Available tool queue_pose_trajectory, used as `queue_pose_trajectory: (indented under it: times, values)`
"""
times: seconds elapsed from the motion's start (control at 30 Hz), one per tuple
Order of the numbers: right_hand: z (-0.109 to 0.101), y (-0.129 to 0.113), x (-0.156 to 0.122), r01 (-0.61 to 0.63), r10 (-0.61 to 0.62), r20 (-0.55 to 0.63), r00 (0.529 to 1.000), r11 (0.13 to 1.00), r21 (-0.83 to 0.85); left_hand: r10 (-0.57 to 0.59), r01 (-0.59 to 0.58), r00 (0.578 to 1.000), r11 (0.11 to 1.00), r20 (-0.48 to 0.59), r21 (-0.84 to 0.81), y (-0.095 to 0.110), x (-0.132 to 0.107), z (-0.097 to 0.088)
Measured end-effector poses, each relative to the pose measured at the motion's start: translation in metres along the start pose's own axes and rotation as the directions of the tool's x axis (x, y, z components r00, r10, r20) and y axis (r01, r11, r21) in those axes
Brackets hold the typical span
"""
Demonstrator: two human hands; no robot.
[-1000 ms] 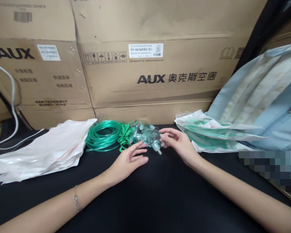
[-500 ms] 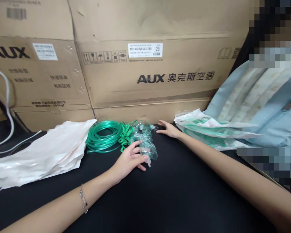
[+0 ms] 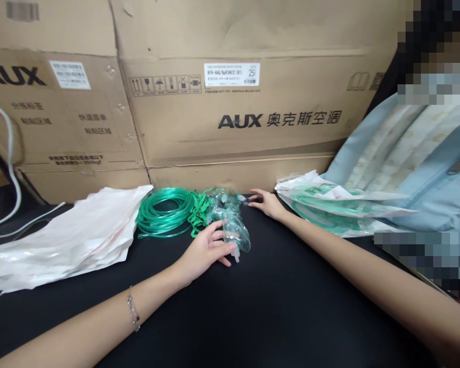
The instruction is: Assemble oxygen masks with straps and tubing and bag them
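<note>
Drawn nearer since a second ago, the clear mask (image 3: 238, 236) is set on the black table (image 3: 276, 306) against the left hand (image 3: 207, 249), whose loosely spread fingers and thumb are laid on it without a closed grip. The right hand (image 3: 267, 203), taken off that mask, is stretched flat and open, its fingertips at the heap of masks (image 3: 224, 200) beside the green tubing (image 3: 163, 210).

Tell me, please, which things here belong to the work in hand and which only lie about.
In use: left hand on clear mask; right hand at mask pile; green tube coil.
Lying about: cardboard boxes; white cable; blue bag.
</note>
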State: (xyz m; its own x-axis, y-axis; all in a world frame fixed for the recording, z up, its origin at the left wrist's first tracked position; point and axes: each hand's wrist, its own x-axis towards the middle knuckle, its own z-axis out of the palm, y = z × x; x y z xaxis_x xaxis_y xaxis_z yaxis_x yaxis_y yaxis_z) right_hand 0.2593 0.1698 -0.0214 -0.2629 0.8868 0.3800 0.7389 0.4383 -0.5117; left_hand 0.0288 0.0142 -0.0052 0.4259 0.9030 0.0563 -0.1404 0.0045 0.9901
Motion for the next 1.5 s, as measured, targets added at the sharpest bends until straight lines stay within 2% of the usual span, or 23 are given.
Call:
queue_pose_trajectory:
  times: [0.27, 0.4, 0.5, 0.57, 0.63, 0.67, 0.7, 0.77, 0.83, 0.93, 1.13, 1.23, 1.33, 1.4, 1.5]
  values:
    - [-0.003, -0.004, -0.004, -0.027, 0.025, -0.048, 0.999, 0.999, -0.039, -0.008, 0.008, 1.000, 1.000, 0.006, -0.002, 0.002, 0.000, 0.001]
    - [-0.010, -0.011, -0.013, 0.000, -0.005, -0.118, 0.993, 0.999, -0.040, -0.006, 0.007, 1.000, 1.000, 0.001, -0.017, 0.001, -0.001, 0.000]
    - [-0.016, -0.028, -0.031, 0.070, -0.072, -0.198, 0.978, 0.997, -0.015, 0.028, -0.028, 1.000, 1.000, -0.009, -0.003, 0.001, 0.000, 0.001]
    - [-0.020, -0.046, -0.048, 0.128, -0.120, -0.267, 0.956, 0.992, 0.013, 0.050, -0.049, 0.998, 0.998, -0.029, 0.033, -0.001, 0.001, 0.001]
    - [-0.022, -0.067, -0.067, 0.193, -0.170, -0.281, 0.944, 0.980, 0.056, 0.051, -0.047, 0.998, 0.996, -0.048, 0.072, -0.003, 0.001, 0.001]
    - [-0.023, -0.078, -0.076, 0.233, -0.204, -0.254, 0.946, 0.968, 0.092, 0.045, -0.040, 0.998, 0.995, -0.054, 0.091, -0.004, 0.001, 0.001]
    - [-0.023, -0.089, -0.084, 0.284, -0.253, -0.178, 0.951, 0.942, 0.178, 0.044, -0.038, 0.997, 0.993, -0.058, 0.111, -0.005, 0.000, 0.001]
    - [-0.022, -0.107, -0.097, 0.359, -0.337, -0.124, 0.933, 0.883, 0.301, 0.070, -0.055, 0.994, 0.984, -0.085, 0.171, -0.007, -0.002, 0.001]
    - [-0.020, -0.118, -0.104, 0.381, -0.389, -0.059, 0.919, 0.843, 0.380, 0.117, -0.080, 0.984, 0.962, -0.132, 0.260, -0.007, -0.004, 0.002]
    - [-0.016, -0.124, -0.106, 0.311, -0.358, 0.015, 0.934, 0.829, 0.465, 0.160, -0.088, 0.975, 0.916, -0.155, 0.391, -0.005, -0.006, 0.003]
    - [-0.016, -0.124, -0.101, 0.185, -0.266, 0.073, 0.961, 0.816, 0.547, 0.178, -0.071, 0.971, 0.849, -0.158, 0.523, -0.005, -0.007, 0.004]
    - [-0.019, -0.126, -0.099, 0.127, -0.235, 0.135, 0.963, 0.832, 0.541, 0.256, -0.088, 0.947, 0.784, -0.192, 0.614, -0.007, -0.010, 0.004]
    - [-0.021, -0.127, -0.098, 0.082, -0.221, 0.204, 0.954, 0.843, 0.531, 0.354, -0.162, 0.924, 0.708, -0.146, 0.687, -0.007, -0.013, 0.005]
    - [-0.021, -0.126, -0.098, 0.081, -0.230, 0.221, 0.948, 0.844, 0.530, 0.360, -0.190, 0.924, 0.719, -0.125, 0.669, -0.006, -0.014, 0.005]
    - [-0.018, -0.125, -0.099, 0.079, -0.215, 0.202, 0.956, 0.846, 0.527, 0.274, -0.159, 0.950, 0.834, -0.147, 0.529, -0.004, -0.011, 0.004]
